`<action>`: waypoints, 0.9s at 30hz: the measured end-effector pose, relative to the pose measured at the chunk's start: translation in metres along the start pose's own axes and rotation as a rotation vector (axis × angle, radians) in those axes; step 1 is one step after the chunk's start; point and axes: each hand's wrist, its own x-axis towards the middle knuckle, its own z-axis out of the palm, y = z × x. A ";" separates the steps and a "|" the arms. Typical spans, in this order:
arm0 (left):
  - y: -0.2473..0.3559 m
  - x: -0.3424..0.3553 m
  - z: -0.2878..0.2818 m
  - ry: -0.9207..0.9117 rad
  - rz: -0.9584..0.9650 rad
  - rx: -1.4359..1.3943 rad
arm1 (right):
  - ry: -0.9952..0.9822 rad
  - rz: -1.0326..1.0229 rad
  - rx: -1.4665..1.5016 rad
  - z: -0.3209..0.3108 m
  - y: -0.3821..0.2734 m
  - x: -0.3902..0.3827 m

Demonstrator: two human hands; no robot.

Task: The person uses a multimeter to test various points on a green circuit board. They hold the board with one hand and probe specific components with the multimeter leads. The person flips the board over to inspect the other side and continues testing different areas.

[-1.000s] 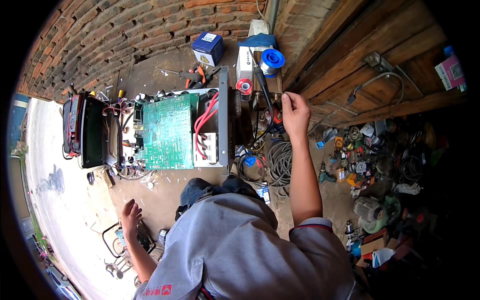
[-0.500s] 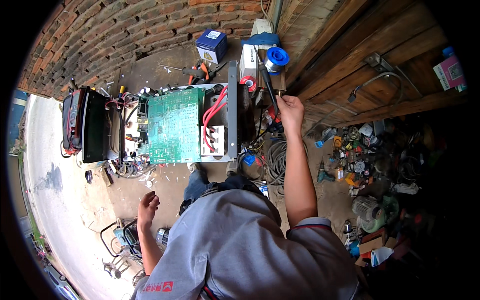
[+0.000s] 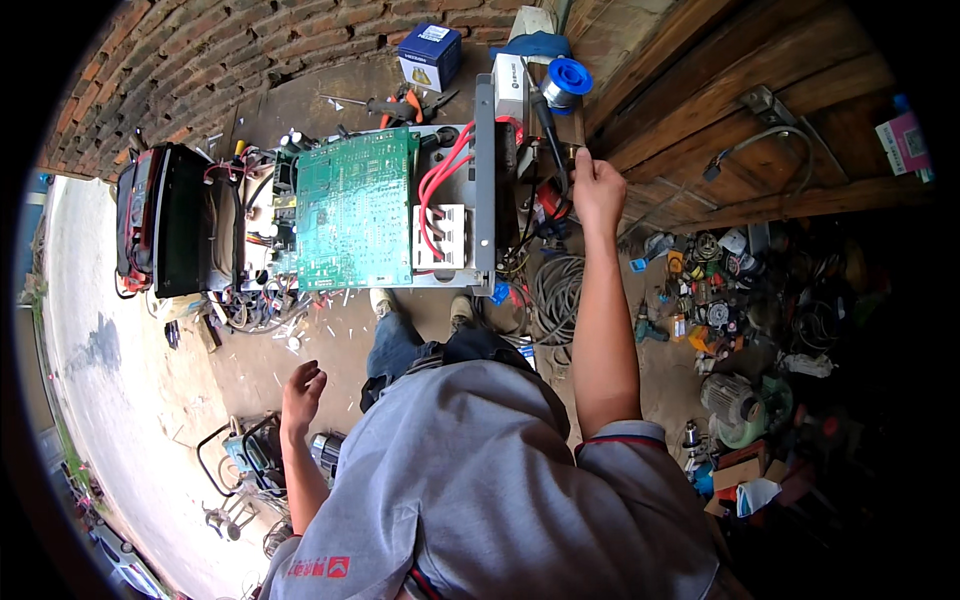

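My right hand (image 3: 599, 194) reaches out at the right end of the bench. Its fingers are pinched together beside a small brass-coloured part, and what they hold, if anything, is hidden. Just left of those fingers, a soldering iron (image 3: 546, 122) with a black handle leans near a spool of solder wire (image 3: 567, 82) with blue flanges. My left hand (image 3: 301, 393) hangs low at my side with loosely bent fingers and nothing in it. Between them and farther off, a green circuit board (image 3: 355, 215) lies on an opened metal chassis (image 3: 484, 190) with thick red wires (image 3: 434, 182).
A multimeter (image 3: 140, 215) stands at the left end. Behind the chassis are orange-handled pliers (image 3: 405, 107) and a dark blue box (image 3: 429, 55). A white box (image 3: 511, 85) stands by the solder. Coiled cable (image 3: 556, 300), a motor (image 3: 735, 400) and jumbled parts cover the floor at right.
The whole view has shifted a little, with the bench now higher in the picture. My right hand stays pinched near the brass-coloured part; my left hand still hangs free.
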 end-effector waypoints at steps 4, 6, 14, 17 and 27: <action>-0.007 -0.006 0.013 -0.011 -0.001 0.022 | -0.130 -0.127 -0.109 -0.002 -0.045 -0.015; -0.001 -0.015 0.018 -0.021 -0.018 0.051 | -0.202 -0.118 -0.141 0.003 -0.045 -0.007; -0.019 -0.034 0.036 -0.021 -0.053 0.007 | -0.286 -0.033 0.716 -0.037 -0.044 -0.003; -0.038 -0.034 0.040 -0.022 -0.042 0.021 | -0.214 0.184 0.921 -0.040 -0.032 -0.002; -0.005 -0.024 0.034 -0.026 -0.023 0.114 | -0.117 0.430 0.810 0.001 0.002 -0.006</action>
